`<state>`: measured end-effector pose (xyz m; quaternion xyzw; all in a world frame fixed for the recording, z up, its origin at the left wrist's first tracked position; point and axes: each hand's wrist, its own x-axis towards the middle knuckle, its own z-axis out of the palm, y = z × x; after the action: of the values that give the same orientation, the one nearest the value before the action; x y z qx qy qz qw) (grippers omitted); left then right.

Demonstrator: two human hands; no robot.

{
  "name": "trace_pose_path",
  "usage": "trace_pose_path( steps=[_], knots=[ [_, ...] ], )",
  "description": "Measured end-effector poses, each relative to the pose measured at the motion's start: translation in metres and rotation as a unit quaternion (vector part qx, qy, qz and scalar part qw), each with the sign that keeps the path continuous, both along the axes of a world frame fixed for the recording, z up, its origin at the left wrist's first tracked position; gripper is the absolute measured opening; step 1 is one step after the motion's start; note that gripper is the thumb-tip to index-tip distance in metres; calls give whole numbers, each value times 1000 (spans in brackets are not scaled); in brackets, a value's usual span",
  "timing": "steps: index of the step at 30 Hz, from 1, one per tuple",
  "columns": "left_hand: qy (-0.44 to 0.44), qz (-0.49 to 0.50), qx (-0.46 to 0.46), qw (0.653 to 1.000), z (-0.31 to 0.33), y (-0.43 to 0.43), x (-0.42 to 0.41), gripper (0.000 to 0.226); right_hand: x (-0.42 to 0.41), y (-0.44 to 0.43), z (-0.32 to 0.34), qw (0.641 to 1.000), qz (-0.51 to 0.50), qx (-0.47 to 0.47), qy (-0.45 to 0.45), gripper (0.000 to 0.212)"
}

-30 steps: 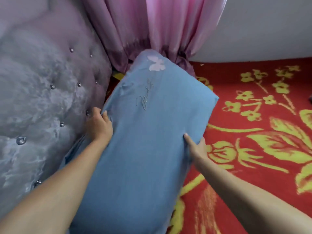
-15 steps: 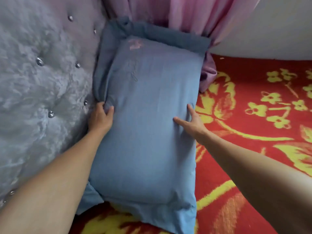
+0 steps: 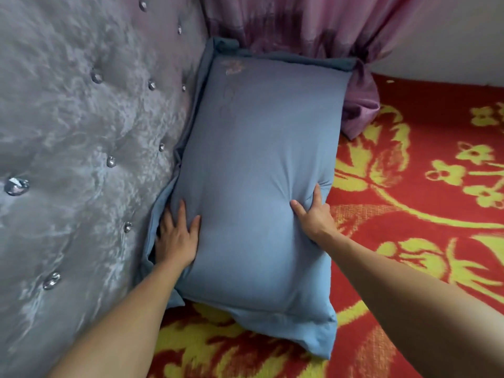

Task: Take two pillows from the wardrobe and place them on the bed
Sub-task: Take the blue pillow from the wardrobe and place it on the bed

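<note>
Since a moment ago, both our hands slide down the blue pillow (image 3: 256, 186), which lies flat on the red flowered bed (image 3: 425, 241) against the grey tufted headboard (image 3: 81, 132). Our left hand (image 3: 176, 238) rests with fingers spread wide on its near left edge; our right hand (image 3: 313, 214) pinches the cover at its right edge. We judge this the settling step; next, let go and place the second pillow beside it.

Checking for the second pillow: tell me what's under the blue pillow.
The blue pillow lies on the red and yellow blanket, beside the headboard. Whatever lies beneath its middle is hidden; no second pillow shows.
</note>
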<state>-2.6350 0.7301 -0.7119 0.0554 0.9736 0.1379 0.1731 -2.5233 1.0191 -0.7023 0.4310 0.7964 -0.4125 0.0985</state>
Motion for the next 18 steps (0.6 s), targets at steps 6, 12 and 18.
trace_pose_path(
  steps=[6, 12, 18],
  knots=[
    [-47, 12, -88, 995, 9, -2, 21, 60, 34, -17, 15, 989, 97, 41, -106, 74],
    [-103, 13, -143, 984, 47, 2, 67, 58, 108, -49, 50, 954, 241, 43, -174, 77],
    [-138, -88, -165, 973, 100, 1, 134, 54, 170, -76, 101, 922, 318, 92, -199, 47]
  ],
)
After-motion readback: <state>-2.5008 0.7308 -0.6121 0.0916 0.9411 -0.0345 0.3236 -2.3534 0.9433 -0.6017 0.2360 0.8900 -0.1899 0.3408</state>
